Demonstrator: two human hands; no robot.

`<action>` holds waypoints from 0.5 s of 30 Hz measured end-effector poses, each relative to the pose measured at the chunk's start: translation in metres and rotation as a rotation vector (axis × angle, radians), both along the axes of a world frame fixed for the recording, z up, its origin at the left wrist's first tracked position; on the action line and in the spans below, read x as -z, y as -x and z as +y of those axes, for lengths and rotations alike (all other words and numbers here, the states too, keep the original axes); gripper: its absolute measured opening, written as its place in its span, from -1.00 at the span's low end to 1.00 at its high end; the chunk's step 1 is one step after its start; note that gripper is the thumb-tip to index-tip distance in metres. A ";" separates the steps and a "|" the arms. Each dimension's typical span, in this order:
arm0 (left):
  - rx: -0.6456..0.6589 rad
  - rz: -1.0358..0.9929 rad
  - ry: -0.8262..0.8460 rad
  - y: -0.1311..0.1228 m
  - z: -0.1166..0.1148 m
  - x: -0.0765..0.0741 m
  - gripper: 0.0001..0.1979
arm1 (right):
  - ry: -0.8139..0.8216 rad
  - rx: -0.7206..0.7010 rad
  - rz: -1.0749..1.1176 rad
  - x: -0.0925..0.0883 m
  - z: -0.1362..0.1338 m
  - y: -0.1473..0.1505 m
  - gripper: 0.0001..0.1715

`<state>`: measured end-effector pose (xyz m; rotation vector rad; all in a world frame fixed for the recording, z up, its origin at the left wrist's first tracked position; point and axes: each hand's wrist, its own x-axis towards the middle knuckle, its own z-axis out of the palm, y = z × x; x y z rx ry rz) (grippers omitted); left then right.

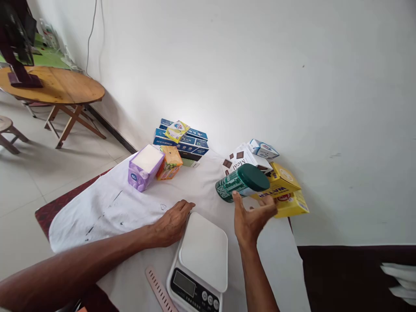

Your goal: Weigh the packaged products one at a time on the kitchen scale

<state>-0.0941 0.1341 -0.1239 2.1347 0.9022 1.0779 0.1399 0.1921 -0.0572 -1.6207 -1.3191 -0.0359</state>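
My right hand (251, 219) is raised above the table with its fingers curled around a green jar with a dark green lid (242, 182), tilted on its side. My left hand (172, 223) rests palm-down on the white cloth (107, 208), its fingers touching the left edge of a white kitchen scale (203, 260). The scale's platform carries nothing.
Yellow boxes (286, 190), a white "Meal" box (242, 160) and a small blue-white box (263, 149) lie by the wall. A purple tissue pack (145, 167), an orange box (169, 162) and stacked blue boxes (182, 141) sit farther left. A pink strap (159, 288) lies near the scale. A round wooden table (52, 86) stands at the back left.
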 end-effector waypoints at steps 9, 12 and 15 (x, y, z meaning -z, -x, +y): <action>-0.005 0.004 -0.012 -0.001 0.000 0.001 -0.38 | -0.032 -0.463 -0.146 -0.064 0.019 0.129 -0.38; -0.010 0.008 -0.007 -0.001 0.000 0.004 -0.39 | 0.062 -0.497 -0.228 -0.075 0.062 0.171 -0.17; -0.021 0.018 0.004 -0.002 0.000 0.007 -0.40 | 0.171 -0.473 -0.256 -0.077 0.106 0.199 0.03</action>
